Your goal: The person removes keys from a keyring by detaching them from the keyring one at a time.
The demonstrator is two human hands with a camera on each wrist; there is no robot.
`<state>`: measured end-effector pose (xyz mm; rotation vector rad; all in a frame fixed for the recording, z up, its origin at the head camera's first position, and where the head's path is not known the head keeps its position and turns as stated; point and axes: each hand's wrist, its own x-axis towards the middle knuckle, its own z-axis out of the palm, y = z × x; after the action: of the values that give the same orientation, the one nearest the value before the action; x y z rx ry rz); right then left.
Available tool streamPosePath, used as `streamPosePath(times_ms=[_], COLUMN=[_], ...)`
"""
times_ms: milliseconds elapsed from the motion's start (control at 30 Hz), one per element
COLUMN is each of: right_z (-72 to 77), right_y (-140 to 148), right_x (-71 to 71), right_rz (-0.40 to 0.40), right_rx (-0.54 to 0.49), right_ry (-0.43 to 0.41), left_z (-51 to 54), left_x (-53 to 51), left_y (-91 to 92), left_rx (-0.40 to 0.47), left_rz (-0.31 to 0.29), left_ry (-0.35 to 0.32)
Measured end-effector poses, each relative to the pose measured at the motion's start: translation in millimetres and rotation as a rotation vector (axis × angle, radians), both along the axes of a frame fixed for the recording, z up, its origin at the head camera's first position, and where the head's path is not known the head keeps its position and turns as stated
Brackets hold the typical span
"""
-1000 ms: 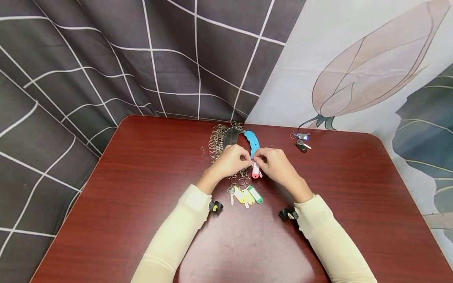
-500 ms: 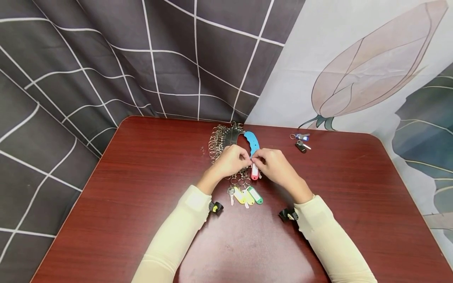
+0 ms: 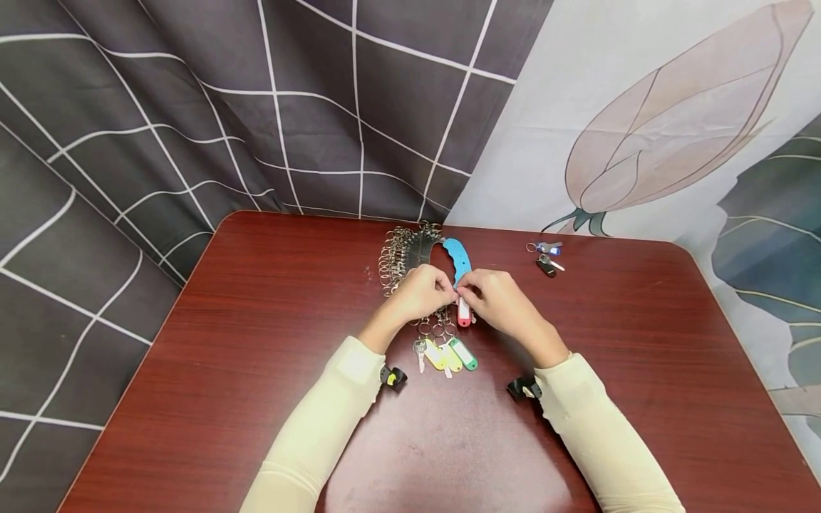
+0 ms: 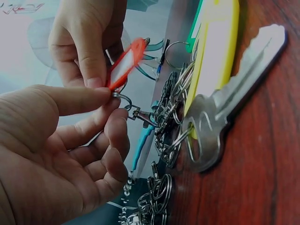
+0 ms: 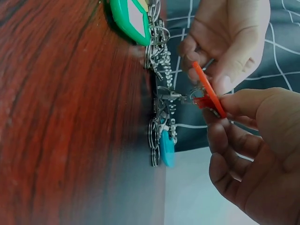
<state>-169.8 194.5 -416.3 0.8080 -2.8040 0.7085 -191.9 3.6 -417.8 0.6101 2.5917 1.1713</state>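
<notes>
My left hand (image 3: 423, 291) pinches a small split ring (image 4: 123, 99) between thumb and forefinger; the ring joins a metal clasp of the key holder. Close against it, my right hand (image 3: 497, 296) pinches the red key tag (image 5: 212, 89) at its ring end. The holder has a blue handle (image 3: 457, 258) and a dark plate (image 3: 420, 248) edged with many clasps and rings. Below the hands, yellow tags (image 3: 435, 354), a green tag (image 3: 462, 353) and a silver key (image 4: 211, 126) lie on the table. Whether the red tag's ring is fully threaded, I cannot tell.
On the reddish-brown table (image 3: 256, 320), two small key sets lie at the back right: one with a blue tag (image 3: 549, 249), one with a black fob (image 3: 546, 267). A dark grid curtain (image 3: 308, 128) and a light patterned one (image 3: 539, 157) hang behind.
Both hands stay close together with only slight finger movement. The red tag has swung slightly, and its lower end hangs a little lower than a second ago.
</notes>
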Motion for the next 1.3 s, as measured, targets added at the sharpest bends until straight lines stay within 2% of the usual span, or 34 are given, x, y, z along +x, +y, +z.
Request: streamPosePath(times_ms=[400,633,867,1300], right_z=[0.3,0.2,0.4,1.0], right_y=[0.1,0.3,0.6,1.8], right_x=[0.8,0.5,0.7,1.5], right_rz=[-0.027,0.007,-0.006,-0.045], right_rx=[-0.016,-0.038,-0.052,-0.048], right_ry=[0.013,0.026,0.025,0.037], left_z=[5.7,5.3,2.6,5.8], left_x=[3.6,4.1,2.7,3.8], left_y=[0.9,1.8,1.3,0.8], left_rx=[0.017,0.018,0.047,0.021], left_rz=[0.006,0.027,0.024,0.022], left_ry=[-0.011,-0.018,-0.008,0.032])
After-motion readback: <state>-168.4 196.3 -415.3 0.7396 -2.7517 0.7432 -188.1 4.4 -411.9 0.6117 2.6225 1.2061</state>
